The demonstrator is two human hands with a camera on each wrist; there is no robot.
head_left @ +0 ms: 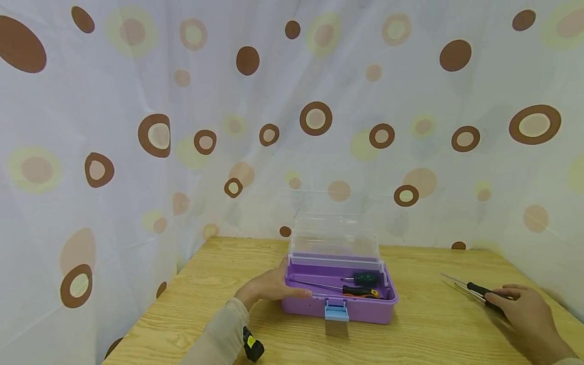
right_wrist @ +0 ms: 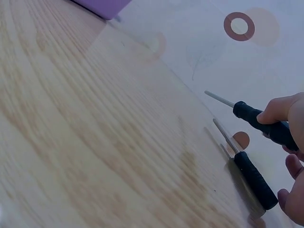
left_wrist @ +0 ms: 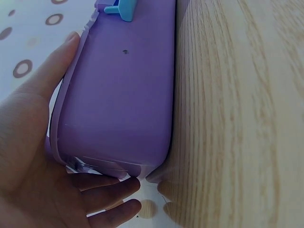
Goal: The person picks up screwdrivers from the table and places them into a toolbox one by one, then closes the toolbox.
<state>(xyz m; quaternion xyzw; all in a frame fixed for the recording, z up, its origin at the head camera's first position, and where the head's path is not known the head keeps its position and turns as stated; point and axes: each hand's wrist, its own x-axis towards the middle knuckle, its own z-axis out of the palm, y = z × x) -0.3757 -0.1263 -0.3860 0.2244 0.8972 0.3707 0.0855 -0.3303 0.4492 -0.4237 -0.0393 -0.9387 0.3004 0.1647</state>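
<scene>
An open purple toolbox (head_left: 315,307) with a raised clear lid stands on the table. My left hand (head_left: 272,285) rests at its left end, thumb along the front rim. In the left wrist view, the fingers (left_wrist: 111,190) of that hand extend beside the box's end wall. Inside the box lie a stubby dark green screwdriver (head_left: 366,278) and a longer one with a black and yellow handle (head_left: 358,291). Far to the right, my right hand (head_left: 524,309) pinches a black-handled screwdriver (right_wrist: 261,122). Below it, a second black-handled screwdriver (right_wrist: 255,180) lies close to the fingertips.
A black and yellow object (head_left: 252,344) shows beside the left sleeve (head_left: 219,337) near the front of the wooden table (head_left: 424,329). A light blue latch (head_left: 336,312) hangs from the box's front. Behind the table is a patterned curtain (head_left: 347,162).
</scene>
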